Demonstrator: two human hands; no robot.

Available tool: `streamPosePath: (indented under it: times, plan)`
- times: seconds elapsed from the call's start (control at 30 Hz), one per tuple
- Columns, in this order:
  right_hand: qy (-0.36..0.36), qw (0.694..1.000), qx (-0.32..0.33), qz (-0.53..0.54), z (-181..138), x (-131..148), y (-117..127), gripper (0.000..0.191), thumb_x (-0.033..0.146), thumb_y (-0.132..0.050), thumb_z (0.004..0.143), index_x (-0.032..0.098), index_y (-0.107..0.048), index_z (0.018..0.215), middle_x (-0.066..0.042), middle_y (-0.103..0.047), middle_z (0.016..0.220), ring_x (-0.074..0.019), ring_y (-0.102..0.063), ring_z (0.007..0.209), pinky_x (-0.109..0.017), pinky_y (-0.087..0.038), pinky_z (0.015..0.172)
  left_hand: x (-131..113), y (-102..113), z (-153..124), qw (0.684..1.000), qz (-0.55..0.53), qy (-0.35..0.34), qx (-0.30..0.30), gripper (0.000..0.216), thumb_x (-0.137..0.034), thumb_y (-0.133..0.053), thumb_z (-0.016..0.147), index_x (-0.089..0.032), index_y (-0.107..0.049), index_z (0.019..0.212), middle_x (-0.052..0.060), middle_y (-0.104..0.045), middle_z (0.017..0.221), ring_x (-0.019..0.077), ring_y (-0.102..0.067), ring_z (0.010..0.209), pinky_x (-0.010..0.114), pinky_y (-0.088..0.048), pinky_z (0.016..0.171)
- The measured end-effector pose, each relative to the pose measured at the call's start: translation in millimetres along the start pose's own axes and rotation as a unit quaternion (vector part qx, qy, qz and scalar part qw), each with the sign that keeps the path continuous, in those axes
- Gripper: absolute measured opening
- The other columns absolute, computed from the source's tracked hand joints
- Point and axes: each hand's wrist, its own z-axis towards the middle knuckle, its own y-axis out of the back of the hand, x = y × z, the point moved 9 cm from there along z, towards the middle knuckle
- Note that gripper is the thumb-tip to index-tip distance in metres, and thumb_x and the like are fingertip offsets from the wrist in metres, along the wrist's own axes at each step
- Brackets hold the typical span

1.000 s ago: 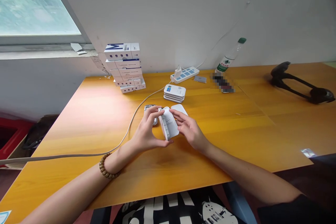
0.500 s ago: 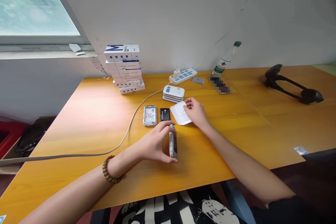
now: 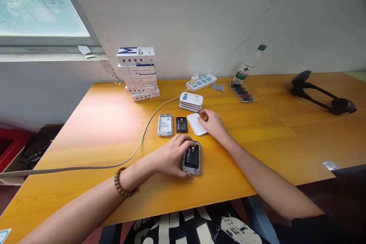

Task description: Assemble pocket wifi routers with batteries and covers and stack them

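The tabletop (image 3: 94,129) carries everything. At its far right lies a black frame (image 3: 340,105), well apart from the work. At the far left, 5 white boxes (image 3: 138,80) are piled by the wall, probably to keep the near side free. A bottle (image 3: 244,70) stands at the far right of center, and a power strip (image 3: 203,82) lies to its left.

The left hand (image 3: 171,156) has its grip around the held device (image 3: 192,158), thumb at the near edge and fingers at the far edge. That span seems chosen to steady it while leaving its black battery face uncovered and turned up. The device is near center; whether it rests on the wood I cannot tell. The right hand (image 3: 214,124) has its fingers bunched at the right edge of a white cover (image 3: 194,124), a little farther off; whether they pinch it or merely touch it, I cannot tell.

Beyond the cover sits a pile of white devices (image 3: 191,101). Left of the cover are a loose battery (image 3: 181,125), label up, then an open device (image 3: 165,125) showing its label. Set side by side, these parts seem arranged for easy reach.
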Motion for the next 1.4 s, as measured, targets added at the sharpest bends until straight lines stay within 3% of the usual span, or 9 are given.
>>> streamPosePath:
  times: [0.17,0.27,0.4,0.47,0.77,1.0,1.1,1.23,1.4]
  plan:
    - [0.012,1.000,0.002,-0.006,-2.4,6.4,3.3,0.010,0.020,-0.068,0.087,0.019,-0.068,0.097,-0.007,-0.072,0.101,-0.0186,-0.061,0.074,-0.036,-0.053,0.083,7.1,-3.3,0.1,1.000,0.011,0.014,-0.009,0.102,-0.055,-0.097,0.062,-0.020,-0.049,0.145,0.020,-0.055,0.143,0.0424,-0.055,0.134,0.063,-0.049,0.115]
    - [0.070,0.997,0.025,0.024,-10.4,28.1,10.8,0.005,0.020,-0.064,0.090,0.021,-0.068,0.093,-0.005,-0.070,0.095,-0.0196,-0.062,0.077,-0.033,-0.051,0.080,14.4,-5.1,0.4,0.999,0.002,0.023,-0.031,0.109,-0.065,-0.098,0.059,-0.019,-0.048,0.144,0.021,-0.057,0.141,0.0432,-0.056,0.133,0.064,-0.050,0.114]
    - [0.172,0.949,0.261,0.046,-45.2,66.2,-12.4,0.012,0.011,-0.062,0.086,0.021,-0.065,0.080,-0.001,-0.067,0.080,-0.0178,-0.060,0.074,-0.029,-0.047,0.070,22.7,-6.8,0.1,0.997,-0.016,0.042,-0.063,0.119,-0.070,-0.100,0.050,-0.018,-0.047,0.143,0.022,-0.058,0.139,0.0439,-0.057,0.132,0.064,-0.052,0.112]
    - [0.192,0.925,0.329,0.013,-62.9,74.4,-20.9,0.015,0.007,-0.062,0.084,0.020,-0.063,0.078,-0.002,-0.066,0.080,-0.0181,-0.059,0.075,-0.029,-0.045,0.070,23.4,-7.2,0.0,0.996,-0.025,0.045,-0.070,0.119,-0.070,-0.101,0.049,-0.020,-0.047,0.143,0.021,-0.060,0.139,0.0433,-0.058,0.131,0.065,-0.051,0.112]
    - [0.148,0.935,0.312,-0.083,-76.1,73.2,-27.8,0.017,0.016,-0.060,0.096,0.022,-0.052,0.082,-0.007,-0.067,0.094,-0.0220,-0.061,0.083,-0.032,-0.043,0.071,21.1,-8.0,1.0,0.995,-0.020,0.056,-0.075,0.122,-0.067,-0.103,0.045,-0.019,-0.047,0.142,0.021,-0.059,0.139,0.0434,-0.058,0.131,0.064,-0.052,0.111]
    - [0.100,0.937,0.334,-0.010,-69.9,72.6,-20.0,0.025,0.027,-0.066,0.095,0.023,-0.048,0.077,-0.001,-0.061,0.081,-0.0185,-0.055,0.075,-0.030,-0.041,0.066,22.3,-9.4,1.0,0.994,-0.030,0.064,-0.085,0.122,-0.060,-0.105,0.045,-0.022,-0.047,0.144,0.017,-0.063,0.137,0.0429,-0.060,0.128,0.063,-0.053,0.109]
    - [0.089,0.907,0.405,0.075,-73.6,77.6,-12.9,0.029,0.031,-0.072,0.089,0.023,-0.048,0.074,0.004,-0.054,0.072,-0.0143,-0.048,0.066,-0.027,-0.038,0.059,25.0,-10.6,0.2,0.993,-0.030,0.077,-0.087,0.119,-0.061,-0.104,0.044,-0.021,-0.048,0.142,0.016,-0.064,0.131,0.0420,-0.062,0.124,0.062,-0.056,0.105]
    - [0.119,0.825,0.537,0.128,-98.0,91.0,-7.8,0.027,0.027,-0.079,0.081,0.022,-0.053,0.078,0.006,-0.055,0.075,-0.0121,-0.048,0.067,-0.025,-0.039,0.059,21.8,-9.9,0.8,0.994,-0.005,0.070,-0.083,0.115,-0.063,-0.102,0.050,-0.018,-0.048,0.140,0.018,-0.064,0.130,0.0411,-0.062,0.121,0.061,-0.057,0.103]
    - [0.166,0.854,0.485,0.091,-92.9,106.8,7.0,0.021,0.016,-0.070,0.083,0.022,-0.052,0.074,0.004,-0.054,0.074,-0.0131,-0.048,0.068,-0.027,-0.038,0.060,15.6,-11.1,3.6,0.997,0.020,0.051,-0.055,0.103,-0.062,-0.100,0.055,-0.018,-0.053,0.135,0.017,-0.064,0.129,0.0404,-0.061,0.120,0.061,-0.056,0.104]
